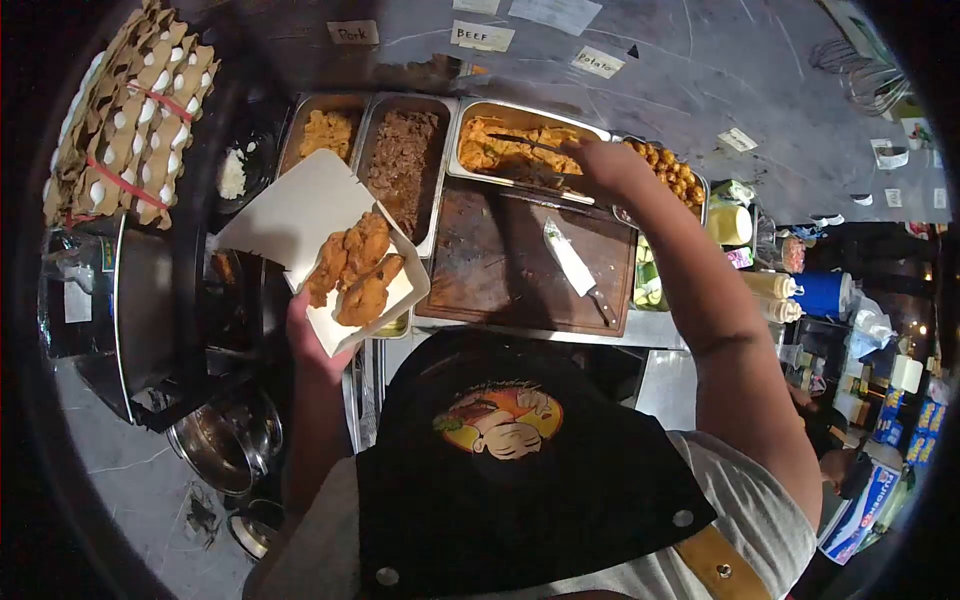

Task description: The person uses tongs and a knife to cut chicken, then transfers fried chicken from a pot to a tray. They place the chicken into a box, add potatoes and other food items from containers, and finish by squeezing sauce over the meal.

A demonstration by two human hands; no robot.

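My left hand (312,328) grips an open white takeaway box (300,205) from below, its lid folded back. Several pieces of fried chicken (357,268) lie inside it. Over a metal tray (535,185) of battered fried pieces (487,148), my right hand (602,165) is closed on dark tongs (525,142). The tong arms reach left across the food, and my wrist covers the tray's right corner. Below that tray, a knife (572,262) with a black handle rests on a brown cutting board (470,270).
Trays of shredded dark meat (405,160) and paler meat (325,135) stand left of the chicken tray. Small browned balls (672,170) fill a tray at right. Egg cartons (140,120) are stacked far left. Squeeze bottles (778,285) lie right; a steel pot (228,440) sits lower left.
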